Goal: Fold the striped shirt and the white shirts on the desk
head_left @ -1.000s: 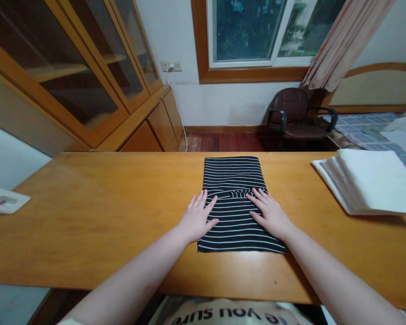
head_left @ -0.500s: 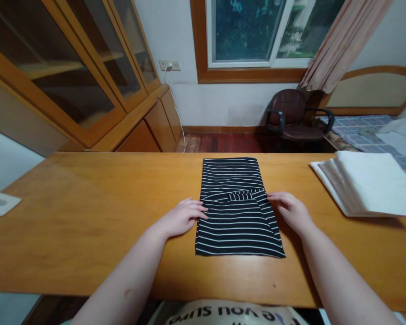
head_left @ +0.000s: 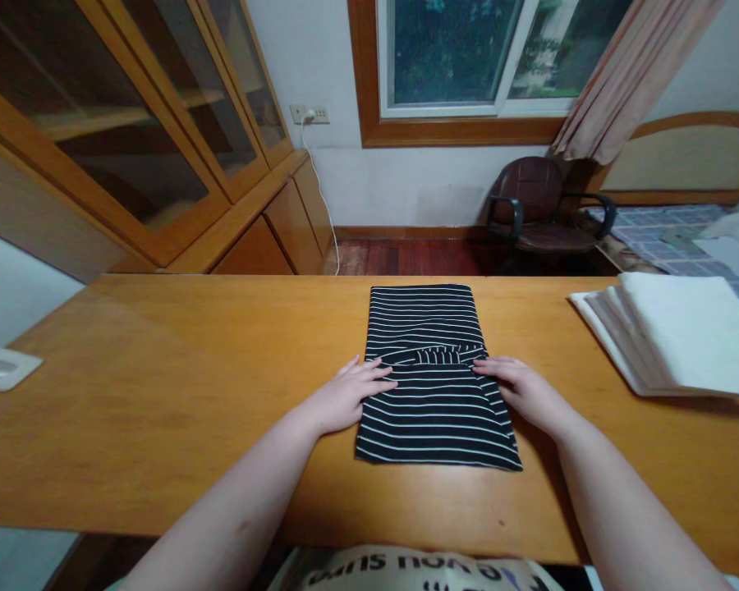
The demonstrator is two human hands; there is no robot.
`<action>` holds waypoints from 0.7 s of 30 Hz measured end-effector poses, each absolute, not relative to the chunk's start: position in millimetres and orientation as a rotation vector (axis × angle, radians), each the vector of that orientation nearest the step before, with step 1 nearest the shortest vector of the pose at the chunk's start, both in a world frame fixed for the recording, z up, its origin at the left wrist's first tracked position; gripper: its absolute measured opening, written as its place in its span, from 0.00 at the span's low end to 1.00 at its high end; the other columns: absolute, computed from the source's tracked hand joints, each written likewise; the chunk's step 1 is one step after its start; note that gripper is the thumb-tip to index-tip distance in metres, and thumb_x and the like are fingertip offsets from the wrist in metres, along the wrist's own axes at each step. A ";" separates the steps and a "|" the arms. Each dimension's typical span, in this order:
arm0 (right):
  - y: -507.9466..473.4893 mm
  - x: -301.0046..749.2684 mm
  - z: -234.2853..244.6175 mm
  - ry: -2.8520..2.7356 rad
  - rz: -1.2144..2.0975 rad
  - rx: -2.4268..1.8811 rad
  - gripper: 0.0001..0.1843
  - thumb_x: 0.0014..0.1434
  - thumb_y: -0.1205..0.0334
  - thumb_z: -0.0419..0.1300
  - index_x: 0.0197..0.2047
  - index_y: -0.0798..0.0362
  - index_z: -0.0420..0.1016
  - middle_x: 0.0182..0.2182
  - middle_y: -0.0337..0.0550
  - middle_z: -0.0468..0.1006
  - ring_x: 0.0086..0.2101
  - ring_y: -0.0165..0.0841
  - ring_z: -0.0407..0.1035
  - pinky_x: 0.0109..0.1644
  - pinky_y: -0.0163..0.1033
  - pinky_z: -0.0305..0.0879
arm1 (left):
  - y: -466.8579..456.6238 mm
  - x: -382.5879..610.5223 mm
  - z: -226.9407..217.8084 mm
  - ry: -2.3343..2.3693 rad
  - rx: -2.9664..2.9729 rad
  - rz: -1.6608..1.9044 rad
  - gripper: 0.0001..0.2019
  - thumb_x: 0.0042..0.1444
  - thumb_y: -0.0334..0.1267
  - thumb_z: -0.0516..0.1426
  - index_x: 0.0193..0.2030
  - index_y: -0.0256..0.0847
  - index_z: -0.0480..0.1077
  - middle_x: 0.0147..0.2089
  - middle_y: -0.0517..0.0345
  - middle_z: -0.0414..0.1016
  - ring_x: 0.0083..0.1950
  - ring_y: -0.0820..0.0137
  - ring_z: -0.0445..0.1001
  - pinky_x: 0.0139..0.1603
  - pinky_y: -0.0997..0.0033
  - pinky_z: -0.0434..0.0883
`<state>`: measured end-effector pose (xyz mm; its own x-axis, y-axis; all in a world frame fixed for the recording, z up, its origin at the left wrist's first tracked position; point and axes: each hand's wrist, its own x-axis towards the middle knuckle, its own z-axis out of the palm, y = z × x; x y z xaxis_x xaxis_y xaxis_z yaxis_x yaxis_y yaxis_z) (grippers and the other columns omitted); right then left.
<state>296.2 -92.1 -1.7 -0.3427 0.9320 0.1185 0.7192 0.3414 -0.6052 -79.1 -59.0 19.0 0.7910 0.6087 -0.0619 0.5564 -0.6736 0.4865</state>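
A folded black garment with thin white stripes (head_left: 434, 328) lies flat on the wooden table (head_left: 160, 386), straight ahead of me. My left hand (head_left: 345, 394) rests palm down on its left edge, fingers stretched out over the fabric. My right hand (head_left: 520, 390) lies flat on the right edge, fingers pointing inward near the fold across the middle. Neither hand grips anything.
A stack of folded white cloth (head_left: 677, 332) sits on the table at the right. A white object (head_left: 0, 365) lies at the far left edge. Beyond the table are a wooden cabinet with glass doors (head_left: 135, 139), a brown armchair (head_left: 539, 209) and a bed (head_left: 683, 230).
Both hands slid off the top of the garment to its side edges, then moved slightly back inward onto the edges. The garment stayed in place.
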 end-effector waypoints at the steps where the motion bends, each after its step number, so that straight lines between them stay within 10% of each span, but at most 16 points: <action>1: -92.0 296.4 -0.8 -2.165 0.656 -1.450 0.25 0.54 0.73 0.50 0.51 0.45 0.76 0.50 0.42 0.76 0.52 0.37 0.67 0.59 0.54 0.61 | -56.2 -78.6 16.7 0.875 2.468 0.150 0.28 0.57 0.27 0.51 0.62 0.57 0.62 0.67 0.64 0.59 0.70 0.64 0.50 0.69 0.46 0.45; 11: -127.9 310.8 5.6 -2.355 0.853 -1.626 0.51 0.43 0.60 0.68 0.69 0.42 0.51 0.69 0.47 0.42 0.66 0.52 0.36 0.65 0.64 0.38 | -52.6 -75.6 9.5 0.978 2.348 0.224 0.20 0.62 0.34 0.51 0.58 0.57 0.67 0.64 0.63 0.64 0.68 0.66 0.56 0.68 0.49 0.47; 21: -114.3 292.8 -11.2 -2.222 0.355 -1.610 0.31 0.60 0.66 0.52 0.64 0.34 0.59 0.68 0.39 0.46 0.65 0.43 0.47 0.65 0.60 0.47 | -51.7 -72.3 9.4 1.024 2.279 0.328 0.16 0.62 0.40 0.51 0.55 0.55 0.70 0.62 0.62 0.67 0.66 0.66 0.60 0.68 0.51 0.49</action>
